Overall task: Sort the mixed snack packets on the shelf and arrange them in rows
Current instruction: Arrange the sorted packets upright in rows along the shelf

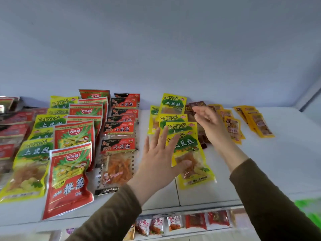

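Snack packets lie on a white shelf (271, 171). At the left they stand in rows: yellow TuDouSi packets (34, 153), red packets (69, 180), and black-and-red packets (118, 146). In the middle a loose bunch of yellow TuDouSi packets (172, 105) overlaps. My left hand (159, 157) lies flat with fingers spread, its thumb resting on the nearest yellow packet (192, 148). My right hand (210, 124) hovers with relaxed fingers over small brown packets (197, 103) and holds nothing.
Orange-yellow packets (232, 127) and a second such group (260, 124) lie at the right. Dark red packets (15, 119) fill the far left. A lower shelf holds small red packets (196, 221). Something green (309, 209) shows at the right edge.
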### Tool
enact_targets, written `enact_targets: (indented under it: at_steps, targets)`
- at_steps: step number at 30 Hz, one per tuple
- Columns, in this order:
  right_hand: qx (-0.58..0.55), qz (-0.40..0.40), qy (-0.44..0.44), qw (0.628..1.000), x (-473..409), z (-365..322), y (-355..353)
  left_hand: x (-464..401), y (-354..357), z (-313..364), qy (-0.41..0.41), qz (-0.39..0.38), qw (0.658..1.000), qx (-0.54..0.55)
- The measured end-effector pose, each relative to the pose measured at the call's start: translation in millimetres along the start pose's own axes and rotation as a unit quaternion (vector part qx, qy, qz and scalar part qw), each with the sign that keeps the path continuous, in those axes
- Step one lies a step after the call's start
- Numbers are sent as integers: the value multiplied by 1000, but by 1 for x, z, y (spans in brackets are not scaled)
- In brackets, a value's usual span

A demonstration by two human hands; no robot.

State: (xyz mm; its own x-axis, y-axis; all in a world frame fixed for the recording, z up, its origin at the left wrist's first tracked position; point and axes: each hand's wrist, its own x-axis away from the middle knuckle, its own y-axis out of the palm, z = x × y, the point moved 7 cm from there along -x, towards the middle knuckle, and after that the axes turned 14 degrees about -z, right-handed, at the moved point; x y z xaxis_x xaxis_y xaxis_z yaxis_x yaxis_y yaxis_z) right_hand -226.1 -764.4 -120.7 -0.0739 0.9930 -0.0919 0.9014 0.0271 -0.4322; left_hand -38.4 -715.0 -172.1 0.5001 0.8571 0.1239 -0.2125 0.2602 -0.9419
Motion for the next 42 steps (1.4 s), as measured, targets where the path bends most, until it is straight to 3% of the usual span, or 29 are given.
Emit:
enact_targets:
  at_steps: [7, 12, 18, 21, 23, 26, 28, 31, 37, 42]
  targets:
    - [11, -47, 60, 997, 3, 32, 15, -47, 34, 49, -6, -67, 995, -75]
    - [66, -178, 87, 978, -2, 31, 35, -44, 41, 21, 0, -84, 995, -43]
    - [-16, -77, 85, 993, -22, 26, 18, -34, 34, -5, -14, -85, 995, -47]
    - [-127, -114, 104, 980, -36, 24, 44, -30, 33, -11, -21, -85, 995, -55]
    - [-137, -138, 94, 976, -41, 21, 63, -28, 32, -15, -24, -86, 994, -60]
    - [71, -91, 25, 993, -44, 18, 61, -25, 30, -20, -31, -85, 994, -63]
    - [247, -65, 0, 967, -46, 23, 51, -25, 30, -21, -33, -84, 994, -67]
    - [400, -118, 26, 909, -46, 46, 46, -25, 31, -21, -33, -82, 993, -73]
    - [471, -93, 69, 874, -50, 66, 24, -26, 31, -22, -32, -83, 993, -74]
    - [425, -47, 59, 902, -62, 47, 26, -25, 30, -20, -32, -94, 993, -71]
